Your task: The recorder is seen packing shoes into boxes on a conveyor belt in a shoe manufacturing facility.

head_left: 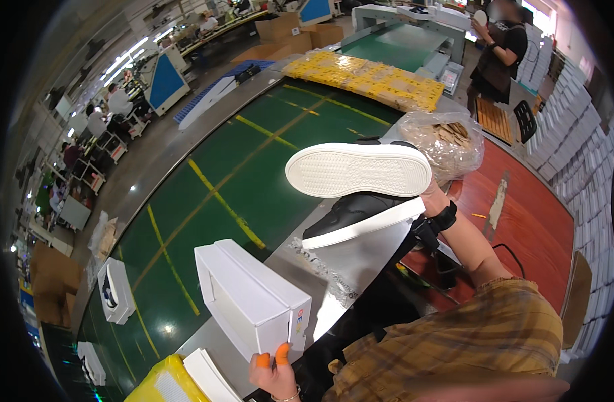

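My left hand [275, 376], with orange covers on two fingertips, grips the near lower corner of a white shoebox [243, 301]. The box is tilted on the metal edge [334, 268] of the conveyor. My right hand [435, 199] is closed around the heel end of a pair of black sneakers with white soles. One sneaker [357, 171] turns its patterned sole upward; the other sneaker [350, 218] lies on its side just below it. Most of my right fingers are hidden behind the shoes.
A green conveyor belt [206, 194] with yellow lines carries an open shoebox [115, 291] at the left. A plastic bag [447, 144] of brown pieces sits beyond the shoes. A red table [528, 221] and stacked white boxes [575, 134] stand at right. A person [501, 53] stands far right.
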Motion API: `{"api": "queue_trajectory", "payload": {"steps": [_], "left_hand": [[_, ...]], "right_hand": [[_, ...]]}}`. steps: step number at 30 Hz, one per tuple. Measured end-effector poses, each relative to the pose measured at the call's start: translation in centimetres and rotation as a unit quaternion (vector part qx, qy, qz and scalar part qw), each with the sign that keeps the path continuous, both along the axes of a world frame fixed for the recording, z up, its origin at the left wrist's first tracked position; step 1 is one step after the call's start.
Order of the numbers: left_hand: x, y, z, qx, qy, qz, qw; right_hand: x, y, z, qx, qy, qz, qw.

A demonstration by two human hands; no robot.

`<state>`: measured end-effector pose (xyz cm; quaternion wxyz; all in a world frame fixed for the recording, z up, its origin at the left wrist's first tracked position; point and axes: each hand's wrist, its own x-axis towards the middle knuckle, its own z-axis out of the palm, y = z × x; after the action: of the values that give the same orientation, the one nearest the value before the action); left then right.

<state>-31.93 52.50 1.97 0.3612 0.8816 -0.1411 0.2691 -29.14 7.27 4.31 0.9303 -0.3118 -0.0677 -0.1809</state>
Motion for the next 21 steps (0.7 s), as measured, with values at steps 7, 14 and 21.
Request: {"api": "queue_trajectory", "payload": {"steps": [7, 14, 21], "left_hand": [[-1.6, 1.0, 0.4, 0.071, 0.056, -0.023, 0.996], [-0.7, 1.0, -0.6, 0.007, -0.013, -0.007, 1.000], [0.5, -0.5, -0.3, 0.016, -0.019, -0.026, 0.999]], "right_hand": [[-0.5, -1.1, -0.9, -0.015, 0.004, -0.020, 1.000], [0.6, -1.6, -1.4, -0.389, 0.171, -0.123, 0.897], [1.0, -1.0, -6.0, -0.855, 0.104, -0.249, 0.442]]}}
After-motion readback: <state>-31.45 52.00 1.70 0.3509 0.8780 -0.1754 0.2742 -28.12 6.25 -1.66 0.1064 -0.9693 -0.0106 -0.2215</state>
